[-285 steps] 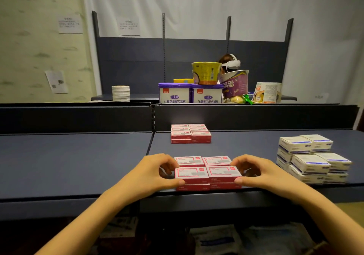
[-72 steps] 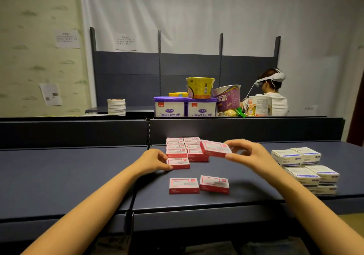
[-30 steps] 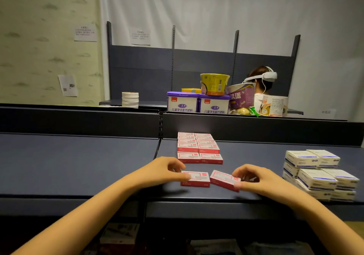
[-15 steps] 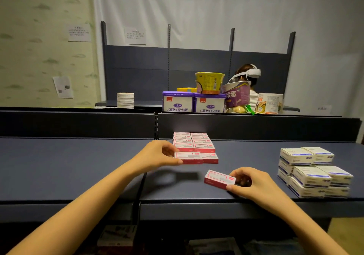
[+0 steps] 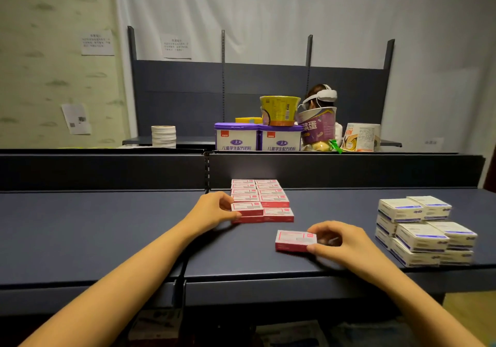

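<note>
A broad, matte, slate-blue shelf deck (image 5: 107, 234) runs from left to right, with a low dark back rail (image 5: 349, 171) along its far edge. Beyond the rail stands a taller grey shelving panel (image 5: 182, 91) with slotted uprights.

On the deck's right end is a pile of white cardboard cartons (image 5: 421, 231) with blue stripes. They are stacked two and three high, and their print is too small to read.

At the far middle lies a block of red boxes (image 5: 271, 193), flat and rectangular with white label panels, set in two neat columns against the rail.

Behind the rail are two white tubs (image 5: 236, 138) with purple lids, each printed 儿童学生配方奶粉. A yellow noodle bowl (image 5: 279, 110) sits on them, and a purple paper cup (image 5: 318, 128) marked 菜蛋 leans beside it. What any of these hold cannot be seen. A stack of white round tins (image 5: 163, 136) stands further left.

The left hand (image 5: 212, 211) curls round the stacked red box (image 5: 247, 209), thumb on the near edge and fingers on the far one. That box sits on the block's near-left box.

The right hand (image 5: 338, 242) pinches the right end of a single red box (image 5: 295, 240). It lies flat on the deck, near the front edge and apart from the block.
</note>
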A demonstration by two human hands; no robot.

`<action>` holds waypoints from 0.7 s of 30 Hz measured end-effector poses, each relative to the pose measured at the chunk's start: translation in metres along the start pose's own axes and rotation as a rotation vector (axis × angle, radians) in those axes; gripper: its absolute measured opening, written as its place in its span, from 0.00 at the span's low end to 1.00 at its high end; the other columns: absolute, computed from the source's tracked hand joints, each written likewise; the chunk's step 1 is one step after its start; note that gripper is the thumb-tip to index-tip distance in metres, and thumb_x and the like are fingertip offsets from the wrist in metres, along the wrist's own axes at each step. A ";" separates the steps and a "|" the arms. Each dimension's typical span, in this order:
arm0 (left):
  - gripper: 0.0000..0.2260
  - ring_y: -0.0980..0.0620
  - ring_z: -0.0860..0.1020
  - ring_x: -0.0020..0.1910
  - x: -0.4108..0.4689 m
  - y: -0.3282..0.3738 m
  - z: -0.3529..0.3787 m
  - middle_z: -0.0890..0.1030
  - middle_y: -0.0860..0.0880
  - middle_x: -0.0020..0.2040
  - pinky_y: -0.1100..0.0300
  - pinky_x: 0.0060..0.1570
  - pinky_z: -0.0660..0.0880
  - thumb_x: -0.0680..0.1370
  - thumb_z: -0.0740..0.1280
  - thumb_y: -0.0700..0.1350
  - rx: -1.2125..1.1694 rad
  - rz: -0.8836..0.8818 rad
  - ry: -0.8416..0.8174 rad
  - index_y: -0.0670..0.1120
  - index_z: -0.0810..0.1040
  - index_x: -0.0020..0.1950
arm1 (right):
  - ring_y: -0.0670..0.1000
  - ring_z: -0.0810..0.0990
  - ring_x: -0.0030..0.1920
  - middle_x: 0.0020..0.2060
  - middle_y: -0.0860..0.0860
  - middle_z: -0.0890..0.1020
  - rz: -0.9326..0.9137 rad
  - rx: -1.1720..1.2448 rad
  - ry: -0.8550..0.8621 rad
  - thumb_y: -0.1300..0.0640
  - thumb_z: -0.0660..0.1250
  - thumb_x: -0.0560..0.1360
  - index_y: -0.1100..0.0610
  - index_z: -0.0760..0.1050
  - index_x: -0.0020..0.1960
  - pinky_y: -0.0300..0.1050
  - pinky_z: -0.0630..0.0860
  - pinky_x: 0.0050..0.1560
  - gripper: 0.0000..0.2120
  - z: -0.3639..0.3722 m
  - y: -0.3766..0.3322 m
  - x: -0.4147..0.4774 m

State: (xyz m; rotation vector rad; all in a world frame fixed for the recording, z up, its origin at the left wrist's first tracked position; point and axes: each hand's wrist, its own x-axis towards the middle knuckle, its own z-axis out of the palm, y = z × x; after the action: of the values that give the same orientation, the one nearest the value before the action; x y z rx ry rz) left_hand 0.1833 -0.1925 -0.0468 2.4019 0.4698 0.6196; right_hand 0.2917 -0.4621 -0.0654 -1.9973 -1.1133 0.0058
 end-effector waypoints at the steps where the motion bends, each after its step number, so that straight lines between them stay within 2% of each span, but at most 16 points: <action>1: 0.12 0.56 0.78 0.42 0.000 0.000 0.001 0.80 0.51 0.44 0.71 0.41 0.71 0.71 0.73 0.44 -0.002 0.002 0.002 0.43 0.78 0.52 | 0.40 0.80 0.44 0.45 0.45 0.83 -0.013 0.019 0.026 0.55 0.74 0.67 0.48 0.79 0.49 0.28 0.74 0.45 0.12 -0.001 0.001 0.007; 3: 0.12 0.56 0.78 0.42 0.000 -0.001 0.001 0.80 0.51 0.44 0.68 0.43 0.72 0.71 0.73 0.45 -0.003 0.002 0.006 0.44 0.78 0.52 | 0.39 0.80 0.42 0.45 0.46 0.83 -0.029 0.049 0.065 0.56 0.74 0.67 0.50 0.79 0.50 0.27 0.74 0.45 0.12 -0.005 0.001 0.025; 5: 0.13 0.56 0.78 0.42 0.001 -0.003 0.002 0.80 0.51 0.45 0.67 0.45 0.72 0.71 0.73 0.45 -0.006 -0.001 0.011 0.44 0.78 0.52 | 0.42 0.81 0.44 0.46 0.48 0.83 -0.027 0.070 0.066 0.55 0.73 0.68 0.54 0.80 0.52 0.30 0.75 0.47 0.13 -0.008 0.000 0.048; 10: 0.14 0.55 0.78 0.43 0.000 -0.003 0.002 0.80 0.51 0.45 0.66 0.46 0.71 0.70 0.74 0.45 -0.006 -0.002 0.024 0.44 0.77 0.53 | 0.42 0.80 0.43 0.48 0.50 0.82 0.025 0.055 -0.070 0.55 0.71 0.71 0.56 0.78 0.54 0.29 0.75 0.39 0.12 -0.005 0.002 0.091; 13: 0.14 0.55 0.77 0.43 0.000 -0.003 0.002 0.79 0.51 0.45 0.66 0.45 0.71 0.71 0.73 0.45 -0.003 -0.001 0.032 0.44 0.77 0.53 | 0.44 0.81 0.46 0.52 0.52 0.82 0.025 0.041 -0.132 0.57 0.70 0.72 0.56 0.77 0.58 0.29 0.77 0.40 0.14 0.005 0.012 0.099; 17: 0.13 0.55 0.77 0.43 -0.001 -0.004 0.003 0.79 0.51 0.45 0.66 0.46 0.71 0.71 0.73 0.46 0.001 0.005 0.046 0.44 0.77 0.52 | 0.45 0.78 0.49 0.53 0.48 0.80 -0.031 -0.068 -0.126 0.56 0.67 0.74 0.55 0.76 0.60 0.31 0.71 0.50 0.15 0.015 0.016 0.098; 21: 0.13 0.55 0.78 0.43 -0.002 -0.004 0.004 0.79 0.51 0.45 0.66 0.46 0.72 0.71 0.73 0.46 0.013 0.017 0.056 0.44 0.77 0.52 | 0.40 0.77 0.46 0.50 0.43 0.79 -0.067 -0.079 -0.113 0.55 0.66 0.75 0.53 0.76 0.60 0.27 0.70 0.46 0.13 0.017 0.016 0.094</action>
State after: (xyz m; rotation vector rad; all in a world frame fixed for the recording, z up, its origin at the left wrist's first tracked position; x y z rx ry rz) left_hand 0.1835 -0.1919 -0.0528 2.4086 0.4786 0.6952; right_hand 0.3539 -0.3883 -0.0533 -2.0494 -1.2700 0.0411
